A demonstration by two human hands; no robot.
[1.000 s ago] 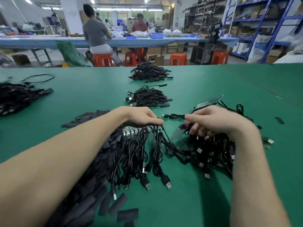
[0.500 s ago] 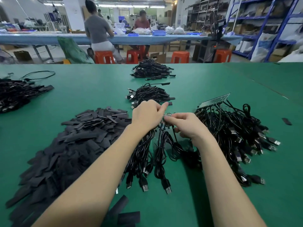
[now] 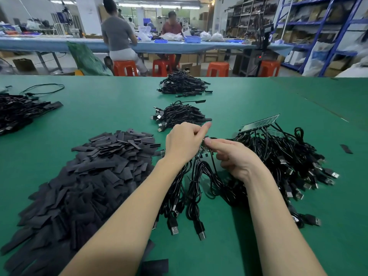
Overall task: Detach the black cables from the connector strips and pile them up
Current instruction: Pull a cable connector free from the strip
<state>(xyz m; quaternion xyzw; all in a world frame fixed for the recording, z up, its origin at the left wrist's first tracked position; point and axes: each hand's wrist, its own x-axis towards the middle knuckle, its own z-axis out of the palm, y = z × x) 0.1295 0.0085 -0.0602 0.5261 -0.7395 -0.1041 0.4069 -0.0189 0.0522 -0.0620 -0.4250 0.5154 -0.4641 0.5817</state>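
- Hands first: the left hand (image 3: 184,142) and the right hand (image 3: 234,158) are close together over the middle of the green table (image 3: 239,100), both pinching the same connector strip (image 3: 206,145), a small board showing only in the gap between the fingers.
- Black cables (image 3: 196,188) hang from that strip toward the near edge, their USB plugs (image 3: 201,234) lying flat on the cloth.
- To the right sits a tangle of cables with another connector strip (image 3: 260,123) sticking up at the back; whether all of those are still attached I cannot tell.
- Beyond the hands lies a small pile of loose cables (image 3: 180,116), with a second pile (image 3: 183,85) farther off.
- A heap of flat black strips (image 3: 89,176) spreads to the left.
- My guess: a cable is being worked off the strip right now.
- Next it wants a firm hold on the board with one hand, a clean pull with the other, then a toss onto the nearest pile.
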